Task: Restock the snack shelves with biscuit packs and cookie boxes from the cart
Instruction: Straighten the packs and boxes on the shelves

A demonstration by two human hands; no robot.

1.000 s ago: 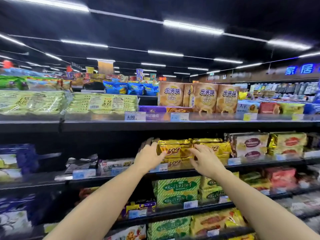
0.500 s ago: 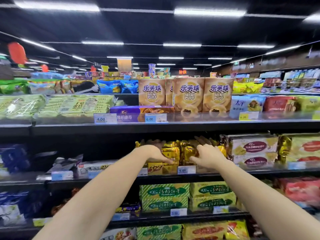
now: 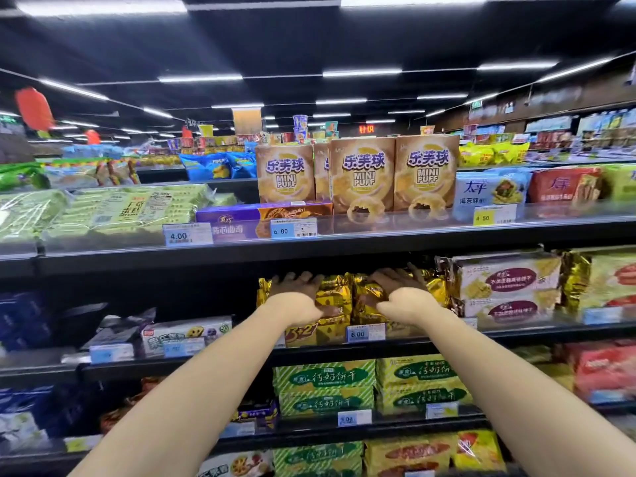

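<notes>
Since a second ago both hands went deeper in: left hand [image 3: 296, 295] and right hand [image 3: 401, 291], fingers spread flat, press the gold biscuit packs [image 3: 336, 299] just below the puff boxes [image 3: 361, 173] (basically shelved, I reckon).

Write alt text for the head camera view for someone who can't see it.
A person's left hand and right hand rest on gold biscuit packs on the second shelf of a shop's snack aisle. Tan cookie boxes stand on the top shelf, and green packs lie below.
</notes>
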